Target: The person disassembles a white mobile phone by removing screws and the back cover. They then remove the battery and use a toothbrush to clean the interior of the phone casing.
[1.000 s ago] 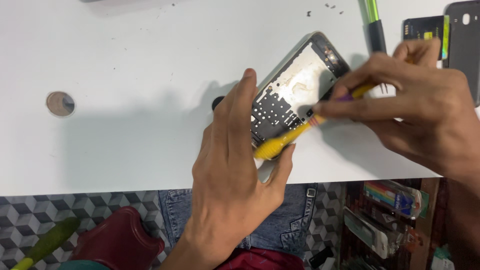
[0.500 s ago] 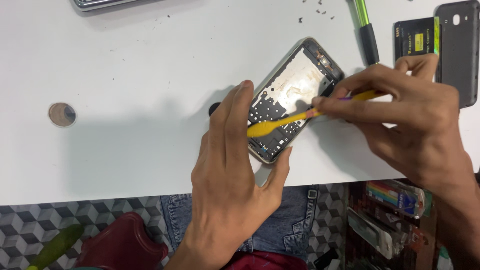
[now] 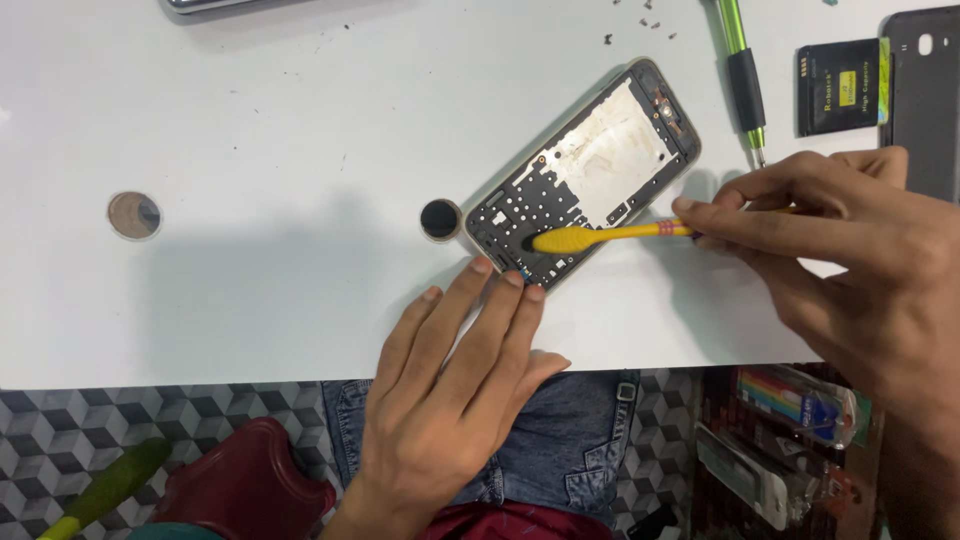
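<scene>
Mid-cleaning, by the look of it: brushing the exposed inner frame of an opened phone (image 3: 590,175), lying slantwise at centre-right of the frame on the white counter (image 3: 250,270). Right hand (image 3: 850,270) closed in a pinch on the handle of a yellow brush (image 3: 600,236), head resting on the lower end of the phone's board. Left hand (image 3: 455,390) flat and open at lower centre, gripping nothing, fingertips (image 3: 508,280) pressed at the phone's lower corner to steady it.

Next move, judged from this: short strokes across the remaining board area, light pressure, with the left fingertips holding the frame against sliding.

Just left of the phone, a small black round part (image 3: 441,219); farther left, a brownish disc (image 3: 134,215). Upper right: a green-and-black screwdriver (image 3: 742,75), a black battery (image 3: 840,88), a dark back cover (image 3: 925,95) cut off by the frame edge, and tiny screws (image 3: 648,22), hard to count.

Brush handle end hidden inside the right hand. Bristles not clearly made out. Grey object at the top left edge (image 3: 215,5) mostly cut off. Items below the counter edge at lower right blurred, unidentifiable.
</scene>
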